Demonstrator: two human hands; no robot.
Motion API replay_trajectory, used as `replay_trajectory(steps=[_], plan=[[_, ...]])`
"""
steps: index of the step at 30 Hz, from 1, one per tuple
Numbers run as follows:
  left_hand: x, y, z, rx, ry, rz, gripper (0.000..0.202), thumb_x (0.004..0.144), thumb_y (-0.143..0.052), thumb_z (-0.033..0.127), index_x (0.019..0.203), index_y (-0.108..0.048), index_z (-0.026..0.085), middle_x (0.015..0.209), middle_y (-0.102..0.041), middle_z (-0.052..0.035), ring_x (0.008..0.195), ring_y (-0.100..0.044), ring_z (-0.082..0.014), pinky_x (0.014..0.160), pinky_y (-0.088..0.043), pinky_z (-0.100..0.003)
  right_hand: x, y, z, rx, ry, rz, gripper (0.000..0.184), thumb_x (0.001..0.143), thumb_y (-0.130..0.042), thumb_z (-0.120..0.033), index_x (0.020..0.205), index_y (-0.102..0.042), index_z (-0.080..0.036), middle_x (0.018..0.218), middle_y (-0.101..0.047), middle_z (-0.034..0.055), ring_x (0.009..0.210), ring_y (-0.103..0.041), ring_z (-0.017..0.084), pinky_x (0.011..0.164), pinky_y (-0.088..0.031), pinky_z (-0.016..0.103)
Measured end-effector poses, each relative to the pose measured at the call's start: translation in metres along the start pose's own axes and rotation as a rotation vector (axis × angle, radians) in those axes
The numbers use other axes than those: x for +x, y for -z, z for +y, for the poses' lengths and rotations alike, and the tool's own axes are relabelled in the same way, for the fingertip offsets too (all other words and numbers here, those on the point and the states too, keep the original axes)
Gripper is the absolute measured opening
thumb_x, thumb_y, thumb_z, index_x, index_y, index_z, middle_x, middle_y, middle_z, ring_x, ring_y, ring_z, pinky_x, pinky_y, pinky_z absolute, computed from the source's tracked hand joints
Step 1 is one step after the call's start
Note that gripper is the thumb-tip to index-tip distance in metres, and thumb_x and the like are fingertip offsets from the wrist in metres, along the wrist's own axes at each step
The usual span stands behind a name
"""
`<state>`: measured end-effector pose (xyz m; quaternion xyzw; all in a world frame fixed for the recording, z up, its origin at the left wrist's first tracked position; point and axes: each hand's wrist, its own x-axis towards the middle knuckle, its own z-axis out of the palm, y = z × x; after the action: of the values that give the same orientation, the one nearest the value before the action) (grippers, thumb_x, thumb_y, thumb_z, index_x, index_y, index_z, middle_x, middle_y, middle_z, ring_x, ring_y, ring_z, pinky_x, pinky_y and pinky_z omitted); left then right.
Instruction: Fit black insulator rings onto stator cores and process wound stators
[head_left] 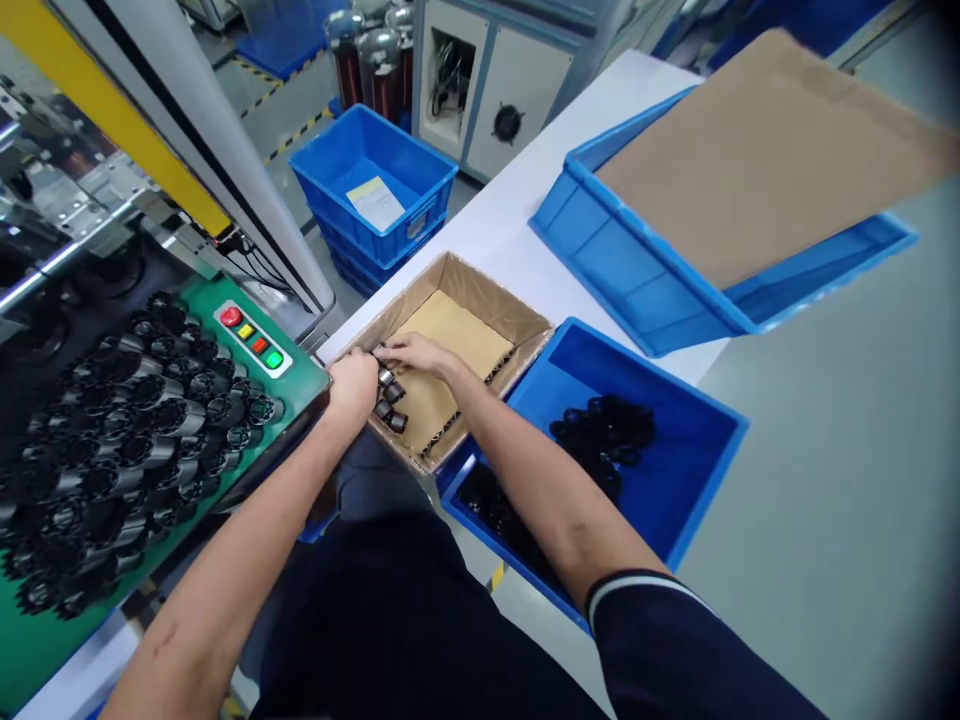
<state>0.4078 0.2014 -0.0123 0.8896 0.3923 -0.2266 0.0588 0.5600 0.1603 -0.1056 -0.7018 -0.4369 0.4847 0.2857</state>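
An open cardboard box [480, 290] lined with a flat brown sheet stands on the white table. Both my hands reach into its near left corner. My left hand [352, 385] is curled closed at the box's left wall, next to a short row of small dark cylindrical parts [391, 400] that lie along that wall. My right hand [416, 352] rests just above the row, fingers bent and pressed together on the topmost part. What exactly each hand grips is partly hidden by the fingers.
A blue bin [675, 470] with several black ring-shaped parts sits right of the box. A larger blue bin [637, 270] covered by cardboard [757, 150] stands behind. At left, a green machine panel [45, 630] holds many black parts [127, 420] and coloured buttons [253, 338]. Another blue bin [375, 170] is on the floor.
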Motion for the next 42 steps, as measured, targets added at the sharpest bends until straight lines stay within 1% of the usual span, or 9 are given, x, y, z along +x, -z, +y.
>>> replay_trajectory(steps=[5, 9, 12, 17, 22, 26, 30, 36, 42], plan=[[-0.007, 0.008, -0.002, 0.052, -0.031, -0.011, 0.026, 0.118, -0.077, 0.036, 0.131, -0.08, 0.013, 0.141, -0.077, -0.016, 0.124, -0.078, -0.0295, 0.106, -0.068, -0.047, 0.0, 0.02, 0.006, -0.18, 0.051, 0.023, 0.036, 0.117, -0.084, -0.047, 0.136, -0.081, -0.016, 0.133, -0.083, 0.0089, 0.114, -0.083, 0.025, 0.099, -0.075, 0.044], [-0.01, 0.016, 0.013, 0.017, -0.143, 0.098, 0.029, 0.121, -0.061, 0.026, 0.136, -0.083, 0.016, 0.162, -0.064, -0.0255, 0.152, -0.067, -0.0407, 0.107, -0.067, -0.047, -0.021, 0.044, 0.032, -0.4, 0.031, 0.105, 0.04, 0.115, -0.086, -0.044, 0.144, -0.079, -0.018, 0.149, -0.079, 0.0132, 0.131, -0.08, 0.03, 0.113, -0.072, 0.053], [0.012, 0.018, 0.035, -0.013, -0.2, 0.115, 0.035, 0.124, -0.055, 0.028, 0.149, -0.079, 0.018, 0.166, -0.063, -0.024, 0.152, -0.068, -0.0397, 0.11, -0.066, -0.048, -0.035, 0.05, 0.045, -0.526, 0.0, 0.097, 0.042, 0.115, -0.086, -0.045, 0.147, -0.078, -0.018, 0.152, -0.078, 0.0139, 0.133, -0.079, 0.031, 0.115, -0.071, 0.054], [0.05, 0.007, 0.058, 0.012, -0.234, -0.016, 0.027, 0.122, -0.068, 0.029, 0.143, -0.079, 0.015, 0.147, -0.078, -0.0151, 0.128, -0.079, -0.0296, 0.115, -0.067, -0.05, -0.042, 0.045, 0.044, -0.639, -0.017, 0.097, 0.044, 0.115, -0.085, -0.045, 0.149, -0.077, -0.018, 0.152, -0.078, 0.0144, 0.134, -0.079, 0.031, 0.116, -0.07, 0.055], [0.037, -0.003, 0.035, 0.073, -0.234, -0.048, 0.05, 0.118, -0.074, 0.029, 0.165, -0.066, 0.014, 0.156, -0.076, -0.019, 0.145, -0.074, -0.0356, 0.122, -0.062, -0.055, -0.04, 0.045, 0.04, -0.659, -0.016, 0.09, 0.045, 0.115, -0.086, -0.045, 0.15, -0.076, -0.019, 0.15, -0.078, 0.0129, 0.131, -0.08, 0.03, 0.113, -0.071, 0.054], [0.028, -0.005, 0.012, 0.099, -0.321, -0.147, 0.037, 0.117, -0.073, 0.025, 0.152, -0.076, 0.015, 0.157, -0.077, -0.0175, 0.159, -0.065, -0.0371, 0.131, -0.055, -0.057, -0.043, 0.045, 0.042, -0.656, 0.002, 0.081, 0.045, 0.114, -0.086, -0.045, 0.149, -0.075, -0.019, 0.147, -0.078, 0.0119, 0.126, -0.079, 0.029, 0.111, -0.071, 0.053], [0.031, -0.001, 0.002, 0.069, -0.361, -0.179, 0.031, 0.116, -0.075, 0.024, 0.145, -0.08, 0.016, 0.154, -0.078, -0.0153, 0.153, -0.069, -0.0347, 0.128, -0.057, -0.056, -0.056, 0.046, 0.044, -0.626, 0.08, 0.085, 0.055, 0.104, -0.091, -0.033, 0.152, -0.071, -0.019, 0.145, -0.077, 0.0122, 0.122, -0.076, 0.029, 0.11, -0.065, 0.047], [0.038, 0.007, 0.004, -0.019, -0.29, -0.119, 0.018, 0.115, -0.081, 0.024, 0.132, -0.086, 0.018, 0.143, -0.085, -0.0117, 0.136, -0.08, -0.0298, 0.125, -0.064, -0.055, -0.066, 0.054, 0.041, -0.637, 0.194, 0.164, 0.05, 0.104, -0.061, -0.015, 0.153, -0.069, -0.013, 0.145, -0.074, 0.021, 0.13, -0.068, 0.037, 0.112, -0.053, 0.046], [0.046, -0.007, 0.029, -0.141, -0.254, -0.069, 0.021, 0.114, -0.077, 0.019, 0.132, -0.089, 0.016, 0.141, -0.087, -0.0158, 0.132, -0.084, -0.0338, 0.119, -0.067, -0.055, -0.059, 0.052, 0.036, -0.755, 0.247, 0.054, 0.045, 0.107, -0.056, -0.009, 0.143, -0.081, -0.019, 0.15, -0.075, 0.0181, 0.127, -0.064, 0.038, 0.111, -0.049, 0.048]])
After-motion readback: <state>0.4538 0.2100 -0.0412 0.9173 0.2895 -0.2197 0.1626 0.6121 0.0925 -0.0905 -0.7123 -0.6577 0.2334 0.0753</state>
